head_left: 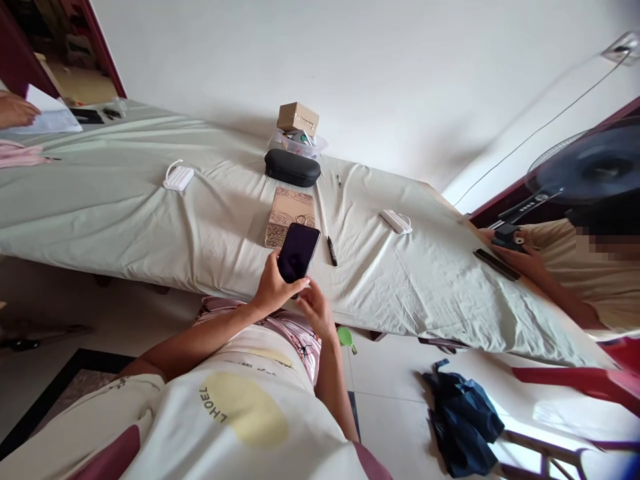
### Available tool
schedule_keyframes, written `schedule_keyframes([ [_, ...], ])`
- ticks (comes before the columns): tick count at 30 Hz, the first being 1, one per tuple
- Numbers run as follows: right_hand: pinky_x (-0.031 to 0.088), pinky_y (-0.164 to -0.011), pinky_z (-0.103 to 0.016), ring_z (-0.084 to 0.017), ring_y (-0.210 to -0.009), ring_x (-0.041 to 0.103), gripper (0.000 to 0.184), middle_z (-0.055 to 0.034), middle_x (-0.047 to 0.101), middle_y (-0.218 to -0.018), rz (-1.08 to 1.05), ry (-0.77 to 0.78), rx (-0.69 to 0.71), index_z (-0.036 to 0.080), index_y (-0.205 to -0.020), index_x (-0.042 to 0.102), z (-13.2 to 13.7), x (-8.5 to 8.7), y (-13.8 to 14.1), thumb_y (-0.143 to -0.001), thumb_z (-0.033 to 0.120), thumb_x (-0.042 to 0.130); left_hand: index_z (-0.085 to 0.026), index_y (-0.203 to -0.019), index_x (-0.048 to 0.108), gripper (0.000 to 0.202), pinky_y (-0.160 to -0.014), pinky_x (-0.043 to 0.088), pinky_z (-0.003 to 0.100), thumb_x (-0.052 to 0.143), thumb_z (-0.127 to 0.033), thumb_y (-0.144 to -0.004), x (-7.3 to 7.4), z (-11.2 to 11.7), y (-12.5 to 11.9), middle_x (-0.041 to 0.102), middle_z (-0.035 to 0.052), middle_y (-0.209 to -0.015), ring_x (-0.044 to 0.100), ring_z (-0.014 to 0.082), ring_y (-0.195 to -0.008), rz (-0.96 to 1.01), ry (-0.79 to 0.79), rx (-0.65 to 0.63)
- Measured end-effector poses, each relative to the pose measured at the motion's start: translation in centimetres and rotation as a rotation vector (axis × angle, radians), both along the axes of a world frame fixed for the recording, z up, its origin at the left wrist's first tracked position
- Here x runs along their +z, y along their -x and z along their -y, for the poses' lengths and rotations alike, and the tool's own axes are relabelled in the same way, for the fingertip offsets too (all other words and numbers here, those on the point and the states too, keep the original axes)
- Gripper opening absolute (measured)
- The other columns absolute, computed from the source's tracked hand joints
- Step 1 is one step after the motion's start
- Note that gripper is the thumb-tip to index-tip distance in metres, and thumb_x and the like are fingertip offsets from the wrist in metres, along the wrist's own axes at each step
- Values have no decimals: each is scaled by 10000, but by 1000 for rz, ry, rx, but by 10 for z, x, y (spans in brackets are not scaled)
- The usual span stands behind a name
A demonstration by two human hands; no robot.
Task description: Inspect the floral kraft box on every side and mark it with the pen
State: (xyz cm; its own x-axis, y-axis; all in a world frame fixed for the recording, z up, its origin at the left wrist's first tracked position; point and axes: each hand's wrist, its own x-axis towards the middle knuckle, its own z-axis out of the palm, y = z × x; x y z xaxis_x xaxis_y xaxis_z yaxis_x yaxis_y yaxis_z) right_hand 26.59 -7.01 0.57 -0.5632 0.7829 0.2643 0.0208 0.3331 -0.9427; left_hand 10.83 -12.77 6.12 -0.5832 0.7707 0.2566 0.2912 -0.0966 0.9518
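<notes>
My left hand grips a black smartphone with a dark screen, fingers wrapped round its lower part. My right hand sits just below the phone with fingers curled against its bottom edge. The phone hovers over the near edge of a table covered in a pale green sheet. Just beyond the phone lies a patterned brown box with a ring on top, and a black marker lies to its right.
A black glasses case, a clear tub with a cardboard box, and two white chargers lie on the table. Another person's hand rests at right by a dark phone; a fan stands behind. Dark cloth lies on the floor.
</notes>
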Motion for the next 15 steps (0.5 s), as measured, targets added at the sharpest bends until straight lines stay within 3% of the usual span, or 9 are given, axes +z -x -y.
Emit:
schedule_keyframes([
  [3, 562, -685, -308, -179, -727, 660, 419, -6, 714, -829, 44, 13, 76, 233, -1214, 651, 24, 4, 2, -916, 513, 743, -216, -1363, 460, 845, -1129, 495, 483, 898, -361, -655, 3, -1, -11, 614, 140, -1353, 611, 319, -1306, -55, -64, 36],
  [9, 599, -797, -351, -231, -913, 687, 473, -62, 717, -962, -119, -23, -117, 226, -1280, 625, 40, 4, 23, -981, 592, 632, -214, -1410, 412, 911, -1137, 503, 470, 908, -345, -657, 6, 2, -19, 599, 148, -1375, 614, 315, -1313, -122, -149, 107],
  [15, 579, -821, -348, -224, -926, 677, 398, -52, 707, -1004, -134, -37, -131, 253, -1241, 644, 41, 9, 27, -1011, 571, 575, -230, -1422, 399, 920, -1143, 499, 482, 909, -350, -665, 1, 0, -16, 585, 141, -1371, 607, 326, -1319, -158, -140, 175],
])
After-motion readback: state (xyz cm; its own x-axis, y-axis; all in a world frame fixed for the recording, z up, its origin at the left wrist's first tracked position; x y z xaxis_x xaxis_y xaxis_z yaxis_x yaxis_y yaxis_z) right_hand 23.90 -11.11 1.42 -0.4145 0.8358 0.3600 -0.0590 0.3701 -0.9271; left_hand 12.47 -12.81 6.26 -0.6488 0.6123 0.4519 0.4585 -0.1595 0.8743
